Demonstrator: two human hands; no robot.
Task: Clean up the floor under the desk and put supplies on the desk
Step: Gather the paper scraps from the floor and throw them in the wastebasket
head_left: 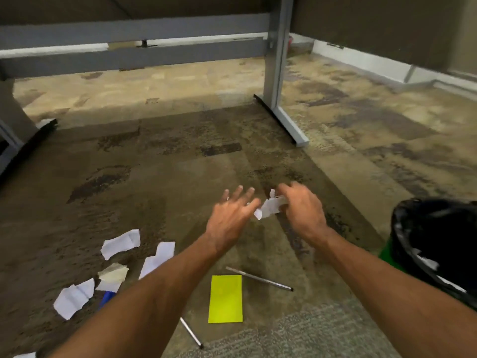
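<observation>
My right hand (300, 208) is closed around crumpled white paper scraps (269, 206) above the carpet under the desk. My left hand (232, 215) hovers just to their left, fingers spread, touching the edge of the scraps. On the floor near me lie a yellow notepad (225, 298), a grey pen (259, 278) to its upper right, and a second pen (192, 333) at its lower left. Several torn white paper pieces (120, 242) are scattered at the left, with a blue object (107, 298) partly hidden under them and my left forearm.
A bin with a black liner (436, 244) stands at the right, holding some white paper. The grey desk leg (277, 60) and its foot (289, 125) rise ahead; another desk foot (23, 130) is at the left. Patterned carpet covers the floor.
</observation>
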